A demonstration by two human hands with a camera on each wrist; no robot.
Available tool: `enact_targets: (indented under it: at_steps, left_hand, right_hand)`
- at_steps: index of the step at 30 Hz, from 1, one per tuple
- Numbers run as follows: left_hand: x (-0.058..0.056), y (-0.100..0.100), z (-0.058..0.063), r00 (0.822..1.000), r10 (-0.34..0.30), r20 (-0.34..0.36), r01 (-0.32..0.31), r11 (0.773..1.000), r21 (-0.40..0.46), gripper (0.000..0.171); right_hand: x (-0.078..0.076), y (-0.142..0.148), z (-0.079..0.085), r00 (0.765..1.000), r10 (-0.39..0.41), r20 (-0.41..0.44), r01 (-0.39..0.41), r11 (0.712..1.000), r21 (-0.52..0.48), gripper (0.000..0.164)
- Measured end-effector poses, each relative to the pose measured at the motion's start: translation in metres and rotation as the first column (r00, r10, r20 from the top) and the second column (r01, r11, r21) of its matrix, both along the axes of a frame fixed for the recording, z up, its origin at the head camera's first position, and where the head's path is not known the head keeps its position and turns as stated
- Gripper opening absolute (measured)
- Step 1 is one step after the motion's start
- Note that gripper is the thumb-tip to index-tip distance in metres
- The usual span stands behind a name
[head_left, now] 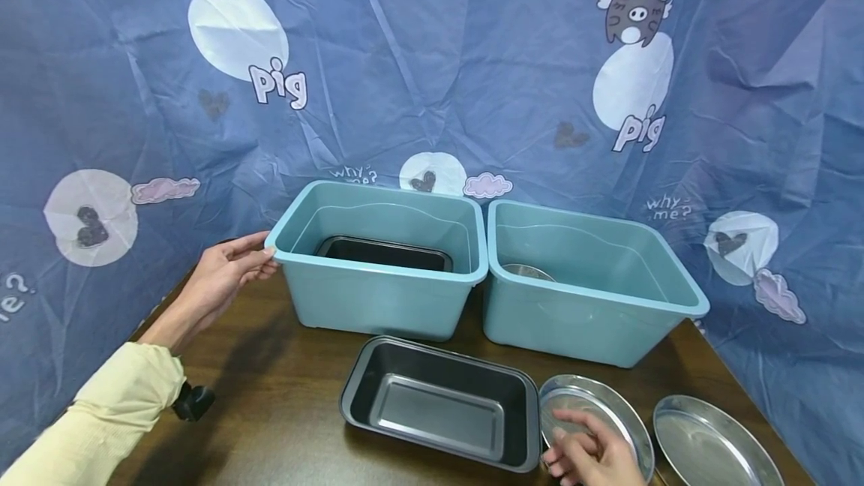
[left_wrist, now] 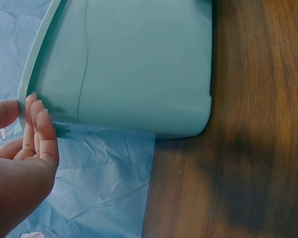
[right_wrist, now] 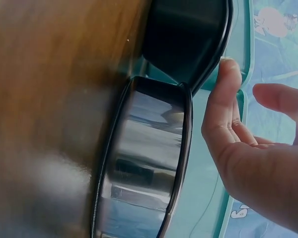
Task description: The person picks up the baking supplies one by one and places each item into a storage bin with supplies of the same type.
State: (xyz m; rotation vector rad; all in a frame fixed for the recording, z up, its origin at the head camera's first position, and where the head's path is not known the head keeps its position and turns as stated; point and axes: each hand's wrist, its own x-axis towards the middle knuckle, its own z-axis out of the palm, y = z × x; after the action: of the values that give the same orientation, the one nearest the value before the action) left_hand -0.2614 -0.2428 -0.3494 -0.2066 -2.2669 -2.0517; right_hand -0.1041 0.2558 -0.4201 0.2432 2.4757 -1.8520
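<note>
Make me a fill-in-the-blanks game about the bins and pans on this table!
1. The left hand touches the rim of the ___ bin.
2. The right hand rests on a round ___ pan.
3. The loaf pan on the table is ___ in colour.
4. There are ___ teal bins.

Missing words: left; silver; black; two

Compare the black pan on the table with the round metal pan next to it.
The black loaf pan is rectangular, dark and deep; the round metal pan is circular, shiny silver and shallow. The right hand rests its fingers in the round metal pan, while no hand touches the black loaf pan. Both lie open side up on the wooden table, close beside each other, in front of the teal bins.
</note>
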Motion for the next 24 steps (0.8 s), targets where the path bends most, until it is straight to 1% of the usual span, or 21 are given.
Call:
enact_targets:
  at_steps: [5,7,10,14,17,24]
  left_hand:
    - [0.000,0.000,0.000,1.000,-0.002,-0.004,0.002,1.000,0.023,0.063]
    - [0.000,0.000,0.000,1.000,0.001,-0.005,-0.001,1.000,0.017,0.063]
    - [0.001,0.000,0.001,1.000,0.006,0.001,-0.006,1.000,0.006,0.062]
    - [0.000,0.001,0.002,1.000,0.008,0.006,-0.008,1.000,-0.018,0.063]
    - [0.000,0.001,0.002,1.000,0.007,0.010,-0.007,1.000,-0.012,0.063]
    - [0.001,0.000,0.002,1.000,0.005,0.013,-0.006,1.000,0.010,0.064]
  right_hand:
    - [0.001,-0.001,-0.003,0.999,0.000,0.051,-0.001,0.999,0.038,0.042]
    - [0.001,-0.002,-0.003,0.998,-0.001,0.068,-0.003,0.998,0.059,0.042]
    - [0.000,-0.004,-0.004,0.996,0.022,0.090,-0.028,0.998,0.061,0.043]
    - [0.000,-0.003,-0.005,0.991,0.065,0.118,-0.068,0.997,0.023,0.047]
    - [-0.002,-0.001,-0.006,0.986,0.107,0.131,-0.108,0.994,-0.001,0.050]
    - [-0.006,0.003,-0.011,0.967,0.229,0.110,-0.221,0.972,-0.081,0.062]
